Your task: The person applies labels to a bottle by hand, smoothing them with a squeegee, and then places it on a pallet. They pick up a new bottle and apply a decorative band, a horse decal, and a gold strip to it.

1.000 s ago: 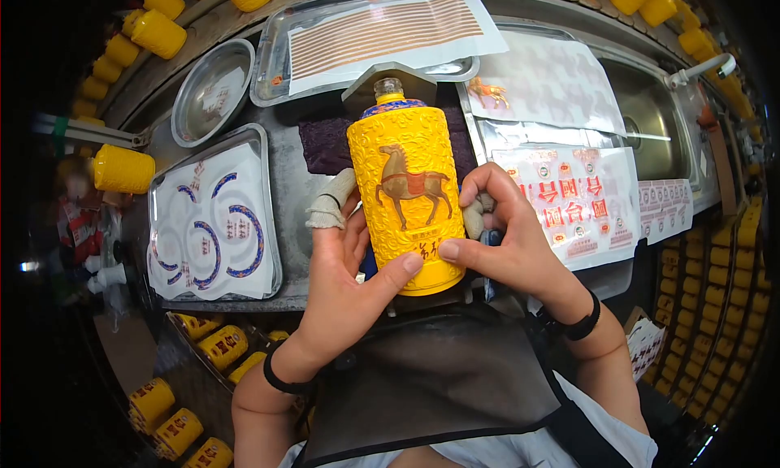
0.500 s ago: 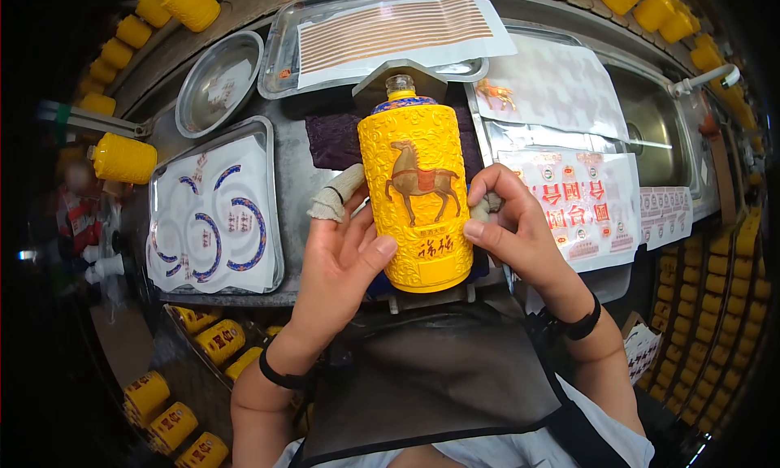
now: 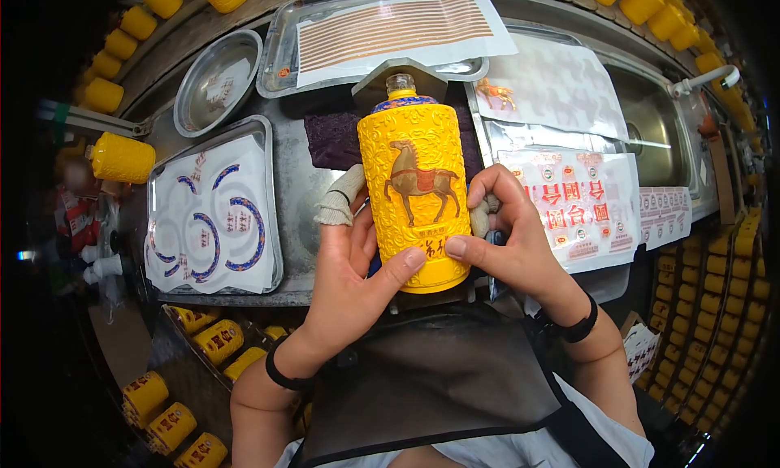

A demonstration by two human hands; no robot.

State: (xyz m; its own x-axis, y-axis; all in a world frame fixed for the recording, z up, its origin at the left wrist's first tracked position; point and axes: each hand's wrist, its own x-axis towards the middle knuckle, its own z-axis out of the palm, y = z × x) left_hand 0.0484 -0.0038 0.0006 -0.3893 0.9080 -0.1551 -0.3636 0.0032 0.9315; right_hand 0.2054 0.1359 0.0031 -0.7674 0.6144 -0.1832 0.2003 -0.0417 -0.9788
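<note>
A yellow embossed bottle [image 3: 445, 135] with a clear glass neck lies tilted before me, its mouth pointing away. On its front is a brown horse decal [image 3: 422, 184] with a red saddle, and dark characters sit lower down. My left hand [image 3: 349, 257] grips the bottle's left side, thumb pressed on the front near the characters. From the right, my right hand [image 3: 516, 240] holds it too, its thumb on the same lettering. Both thumbs partly cover the characters. Cloth finger covers [image 3: 335, 204] show on fingers of each hand. Behind the neck stands a metal rest [image 3: 435, 88].
Trays hold decal sheets: blue curved bands [image 3: 244, 171] at left, brown stripes [image 3: 398, 33] at back, red characters [image 3: 569, 212] at right. A round metal bowl [image 3: 188, 102], a sink [image 3: 650, 127] and a dark purple cloth [image 3: 329, 139] lie around. Several yellow bottles [image 3: 122, 157] surround the bench.
Both thumbs have slid inward across the lower front and now cover part of the characters. The bottle has barely moved. Yellow bottles along the back have shifted right on the left side.
</note>
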